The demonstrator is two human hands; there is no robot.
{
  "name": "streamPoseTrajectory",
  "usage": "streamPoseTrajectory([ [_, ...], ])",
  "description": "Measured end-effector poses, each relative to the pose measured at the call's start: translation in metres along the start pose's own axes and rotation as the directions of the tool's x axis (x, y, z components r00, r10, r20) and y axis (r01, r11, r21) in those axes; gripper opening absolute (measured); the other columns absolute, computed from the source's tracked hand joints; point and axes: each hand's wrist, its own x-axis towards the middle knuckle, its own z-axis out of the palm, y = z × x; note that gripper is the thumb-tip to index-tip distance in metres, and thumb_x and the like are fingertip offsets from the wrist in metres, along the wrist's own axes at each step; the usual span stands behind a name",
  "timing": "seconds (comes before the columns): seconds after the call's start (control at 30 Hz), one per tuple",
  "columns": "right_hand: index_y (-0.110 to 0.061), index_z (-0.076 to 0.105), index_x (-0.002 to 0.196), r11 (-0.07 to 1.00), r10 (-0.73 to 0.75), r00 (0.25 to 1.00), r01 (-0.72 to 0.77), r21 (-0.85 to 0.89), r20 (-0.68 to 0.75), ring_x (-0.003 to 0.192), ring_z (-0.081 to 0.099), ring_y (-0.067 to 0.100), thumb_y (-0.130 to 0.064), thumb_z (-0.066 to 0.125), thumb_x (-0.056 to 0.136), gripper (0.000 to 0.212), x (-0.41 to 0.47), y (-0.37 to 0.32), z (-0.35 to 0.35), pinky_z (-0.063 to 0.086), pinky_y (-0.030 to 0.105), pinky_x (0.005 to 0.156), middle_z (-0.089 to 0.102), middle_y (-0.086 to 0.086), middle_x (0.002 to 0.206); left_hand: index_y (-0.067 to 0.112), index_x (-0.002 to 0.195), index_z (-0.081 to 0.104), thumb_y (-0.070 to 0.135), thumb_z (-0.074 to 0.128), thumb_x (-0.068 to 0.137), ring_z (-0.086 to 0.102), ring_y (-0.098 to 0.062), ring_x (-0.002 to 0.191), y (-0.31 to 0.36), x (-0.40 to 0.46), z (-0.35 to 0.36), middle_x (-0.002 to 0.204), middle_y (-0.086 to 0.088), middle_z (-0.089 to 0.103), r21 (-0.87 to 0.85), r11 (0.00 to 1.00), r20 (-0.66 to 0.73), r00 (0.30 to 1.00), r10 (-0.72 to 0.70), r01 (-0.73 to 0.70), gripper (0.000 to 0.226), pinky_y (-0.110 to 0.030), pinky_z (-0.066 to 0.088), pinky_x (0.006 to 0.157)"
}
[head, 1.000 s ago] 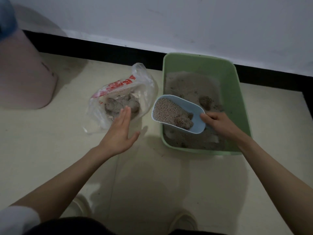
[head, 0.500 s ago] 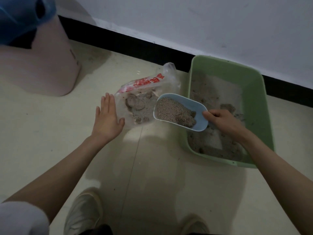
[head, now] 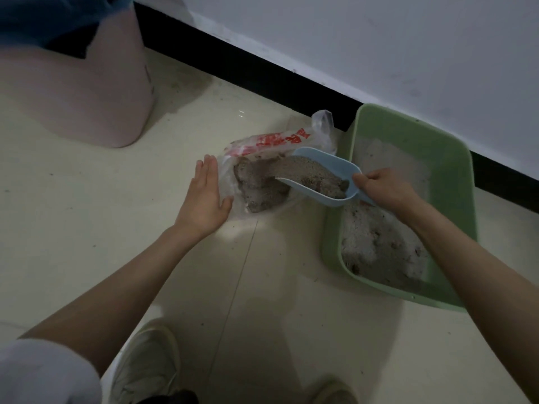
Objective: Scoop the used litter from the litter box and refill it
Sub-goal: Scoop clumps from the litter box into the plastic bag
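A green litter box [head: 455, 182] with grey litter in it sits on the floor at the right, by the wall. My right hand [head: 385, 188] grips the handle of a light blue scoop [head: 335, 167], tilted left so that used litter slides from it into a clear plastic bag [head: 262, 147] with red print lying left of the box. The bag holds a heap of grey litter. My left hand [head: 204, 196] lies flat with straight fingers against the bag's left edge.
A large pink container [head: 87, 94] stands at the far left, with blue material above it. A black skirting board runs along the white wall behind. My two shoes [head: 145, 363] are on the pale tiled floor at the bottom.
My right hand carried the full scoop left from above the box to the bag and tipped it; litter now pours out. My left hand shifted to the bag's left edge. The view swung left.
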Motion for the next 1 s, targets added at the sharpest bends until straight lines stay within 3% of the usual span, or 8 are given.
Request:
streamPoseTrajectory([
  [0.1,-0.004,0.062,0.076,0.998,-0.003,1.0,0.004,-0.06,0.006,0.05,0.046,0.021,-0.031,0.044,0.097,0.039,0.003,-0.009,-0.003,0.032,0.023,0.05,0.052,0.01,0.058,0.002,0.146,-0.006,0.021,0.048,0.094,-0.01,-0.025,0.143,-0.001,0.0,0.001,0.156,-0.014,-0.007,-0.018,1.0,-0.009,1.0,0.009,-0.009,0.077,-0.031,0.001,0.116],
  [0.23,-0.002,0.066,0.079,0.994,-0.042,0.999,0.045,-0.102,0.032,0.044,0.052,0.017,-0.033,0.041,0.098,0.043,0.002,-0.014,-0.005,0.038,0.021,0.046,0.056,0.007,0.055,0.002,0.146,-0.005,0.02,0.049,0.094,-0.009,-0.025,0.144,-0.002,0.0,0.003,0.156,-0.014,-0.006,-0.041,0.999,-0.013,1.0,0.018,-0.018,0.077,-0.031,0.002,0.116],
  [0.33,-0.003,0.06,0.065,0.985,-0.081,0.995,0.088,-0.151,0.05,0.044,0.05,0.018,-0.034,0.042,0.098,0.049,0.001,-0.021,-0.008,0.037,0.022,0.046,0.055,0.009,0.052,0.002,0.146,-0.004,0.021,0.049,0.094,-0.009,-0.025,0.144,-0.002,0.001,0.005,0.156,-0.014,-0.005,-0.039,0.999,-0.011,1.0,0.023,-0.024,0.077,-0.03,0.002,0.116],
  [0.53,-0.002,0.059,0.067,0.946,-0.14,0.979,0.176,-0.271,0.149,0.044,0.047,0.013,-0.03,0.054,0.093,0.039,-0.002,-0.042,-0.017,0.037,0.021,0.046,0.051,0.005,0.052,0.003,0.146,-0.005,0.028,0.049,0.094,-0.009,-0.023,0.144,-0.004,-0.001,0.007,0.156,-0.012,-0.006,-0.024,0.999,-0.004,0.999,0.047,-0.047,0.079,-0.028,0.001,0.114],
  [0.7,-0.006,0.051,0.061,0.857,-0.244,0.966,0.257,-0.446,0.087,0.046,0.038,0.016,-0.032,0.055,0.091,0.04,-0.007,-0.049,-0.019,0.026,0.024,0.044,0.044,0.005,0.053,0.005,0.146,-0.006,0.029,0.049,0.093,-0.009,-0.022,0.144,-0.001,-0.005,0.005,0.156,-0.01,-0.006,-0.034,0.998,0.007,0.998,0.057,-0.056,0.08,-0.031,0.002,0.117],
  [0.8,-0.006,0.051,0.06,0.883,-0.271,0.961,0.267,-0.387,0.046,0.047,0.038,0.018,-0.03,0.053,0.091,0.04,-0.013,-0.04,-0.025,0.027,0.023,0.046,0.047,0.009,0.056,0.006,0.146,-0.005,0.03,0.05,0.093,-0.01,-0.022,0.143,0.004,-0.008,0.002,0.156,-0.01,-0.008,-0.005,0.996,0.01,0.996,0.09,-0.09,0.08,-0.027,-0.001,0.113],
  [0.93,0.011,0.064,0.087,0.972,-0.219,0.975,0.214,-0.095,-0.044,0.052,0.05,0.022,-0.03,0.052,0.092,0.044,-0.022,-0.006,-0.042,0.039,0.027,0.055,0.061,0.022,0.068,0.006,0.147,-0.002,0.034,0.048,0.093,-0.008,-0.022,0.144,0.018,-0.007,-0.001,0.156,-0.01,-0.009,0.108,0.983,-0.001,0.988,0.152,-0.151,0.079,-0.037,-0.001,0.115],
  [1.0,0.011,0.064,0.087,0.988,-0.148,0.983,0.152,0.022,-0.112,0.047,0.049,0.019,-0.03,0.052,0.093,0.044,-0.027,0.019,-0.048,0.039,0.024,0.049,0.058,0.013,0.06,0.006,0.148,-0.001,0.038,0.045,0.093,-0.008,-0.021,0.144,0.031,-0.006,0.001,0.156,-0.01,-0.008,0.171,0.965,0.022,0.98,0.198,-0.199,0.078,-0.041,-0.001,0.116],
])
